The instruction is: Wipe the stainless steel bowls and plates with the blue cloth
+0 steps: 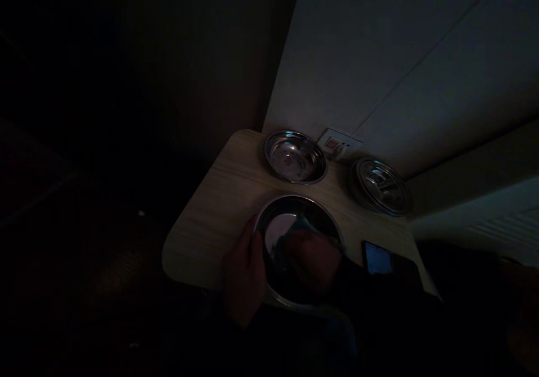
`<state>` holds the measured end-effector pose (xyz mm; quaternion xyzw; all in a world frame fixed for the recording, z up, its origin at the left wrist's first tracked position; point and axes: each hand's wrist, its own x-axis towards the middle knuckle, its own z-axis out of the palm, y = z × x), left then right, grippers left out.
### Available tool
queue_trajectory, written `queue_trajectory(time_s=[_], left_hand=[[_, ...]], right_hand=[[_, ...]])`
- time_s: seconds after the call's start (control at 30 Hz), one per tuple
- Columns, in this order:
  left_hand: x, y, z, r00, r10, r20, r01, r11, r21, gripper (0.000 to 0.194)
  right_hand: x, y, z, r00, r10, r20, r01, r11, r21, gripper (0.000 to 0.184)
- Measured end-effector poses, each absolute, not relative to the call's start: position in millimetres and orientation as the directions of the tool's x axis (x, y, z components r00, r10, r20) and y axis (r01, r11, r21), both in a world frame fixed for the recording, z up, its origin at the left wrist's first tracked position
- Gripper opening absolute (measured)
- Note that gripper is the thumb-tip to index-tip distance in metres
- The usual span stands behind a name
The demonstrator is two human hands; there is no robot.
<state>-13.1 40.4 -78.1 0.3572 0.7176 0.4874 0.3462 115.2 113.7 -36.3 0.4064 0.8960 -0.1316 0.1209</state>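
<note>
A round, shiny metal bowl [278, 228] sits near the front of the small table. At its left side, my left hand [244, 276] grips the rim, thumb and fingers closed on the edge. Inside the bowl is my right hand [311, 256], closed on a bluish-green cloth [302, 223] that is pressed against the inner surface. Dim light and some blur hide the right fingertips and most of the cloth. The dark right sleeve covers part of the table's front.
Behind stands another metal bowl [292, 160]. Stacked metal bowls [381, 183] are at the back right. A phone [378, 259] with a lit screen lies to the right on the wooden table [210, 208]. A wall socket [337, 142] is just above the table's back edge.
</note>
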Motion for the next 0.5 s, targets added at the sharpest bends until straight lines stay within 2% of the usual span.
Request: queue_trajectory(time_s=[0.07,0.2,0.37,0.5], left_hand=[[-13,40,-78,-0.485,0.861,-0.151,0.17,0.262,0.95,0.041],[-13,38,-79,-0.474,0.872,-0.126,0.153,0.222,0.963,0.041],[-13,37,-78,-0.509,0.846,-0.158,0.152,0.269,0.951,0.04],[-14,35,-78,-0.498,0.857,-0.133,0.154,0.238,0.959,0.04]], right_hand=[[114,113,-36,-0.641,0.689,-0.339,0.761,0.629,-0.16,0.017],[109,116,-35,-0.566,0.772,-0.289,0.821,0.56,-0.113,0.023],[98,103,-33,-0.68,0.654,-0.333,0.727,0.66,-0.189,0.016],[84,106,-31,-0.606,0.744,-0.282,0.793,0.592,-0.144,0.022]])
